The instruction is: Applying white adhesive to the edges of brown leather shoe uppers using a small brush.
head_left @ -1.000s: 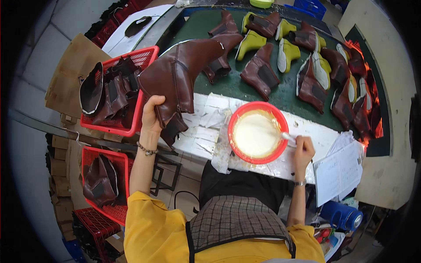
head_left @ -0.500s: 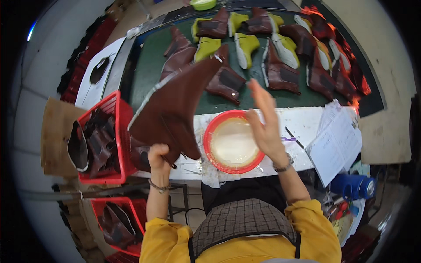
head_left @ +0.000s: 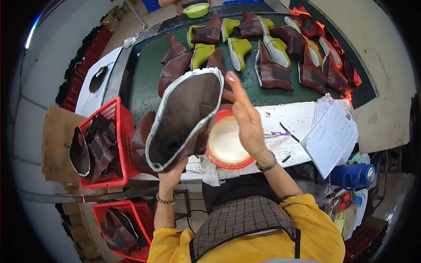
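My left hand [head_left: 173,174] grips a dark brown leather boot upper [head_left: 184,111] from below. Its wide open bottom faces up and shows a dark lining framed by a whitish edge. Beside its upper right edge is my right hand [head_left: 247,127], fingers stretched out and holding nothing; whether the fingertips touch the edge, I cannot tell. Partly behind the upper and my right hand stands a red bowl [head_left: 230,165] of cream-coloured paste [head_left: 228,142]. Another brown upper [head_left: 141,136] lies behind the held one, at its left.
Brown uppers and yellow-green shoe lasts [head_left: 239,51] cover the green tabletop [head_left: 144,83]. Red baskets [head_left: 126,127] of uppers stand at left. Papers [head_left: 331,136], a purple-and-white pen [head_left: 278,133] and a blue flask [head_left: 353,175] are at right. A green bowl [head_left: 196,9] sits far back, near another person's arm [head_left: 166,2].
The boot upper has been turned in my left hand, so its open bottom now faces up instead of its outer side. My right hand has moved left toward its edge.
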Motion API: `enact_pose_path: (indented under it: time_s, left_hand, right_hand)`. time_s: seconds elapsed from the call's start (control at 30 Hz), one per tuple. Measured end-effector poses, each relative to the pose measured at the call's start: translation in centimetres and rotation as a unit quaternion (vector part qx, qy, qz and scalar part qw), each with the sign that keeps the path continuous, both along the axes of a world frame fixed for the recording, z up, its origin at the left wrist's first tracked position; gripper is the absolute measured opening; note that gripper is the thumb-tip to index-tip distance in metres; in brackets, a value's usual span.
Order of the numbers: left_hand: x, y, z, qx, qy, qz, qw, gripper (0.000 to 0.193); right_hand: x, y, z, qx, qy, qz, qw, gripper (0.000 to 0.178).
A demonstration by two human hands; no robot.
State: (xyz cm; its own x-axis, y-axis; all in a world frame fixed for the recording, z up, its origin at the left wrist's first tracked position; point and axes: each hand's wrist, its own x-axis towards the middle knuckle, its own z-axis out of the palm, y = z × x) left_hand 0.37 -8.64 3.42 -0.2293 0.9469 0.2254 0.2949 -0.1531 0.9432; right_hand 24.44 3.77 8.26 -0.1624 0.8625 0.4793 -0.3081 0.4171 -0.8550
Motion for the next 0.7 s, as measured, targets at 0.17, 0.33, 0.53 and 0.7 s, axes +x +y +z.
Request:
enact_pose_path:
  time_s: [0.17,0.33,0.53,0.7]
  left_hand:
    - [-3.2,2.7,5.0,0.031,-0.126,0.109,0.986,0.044]
    - [-13.3,11.4,6.5,-0.074,-0.415,0.045,0.906,0.03]
    - [-24.1,22.1,2.1,-0.09,-0.394,0.068,0.912,0.027]
    - [-26.5,30.7,1.7,-0.017,0.138,0.191,0.972,0.055]
  right_hand:
    - [7.2,-3.8,-1.7,0.16,-0.425,-0.154,0.877,0.046]
    - [11.7,-8.0,-6.2,0.124,-0.59,-0.104,0.791,0.043]
    - [11.5,-6.6,-8.4,0.262,-0.509,-0.094,0.815,0.042]
    - [13.9,-7.9,-11.0,0.052,-0.423,-0.179,0.887,0.025]
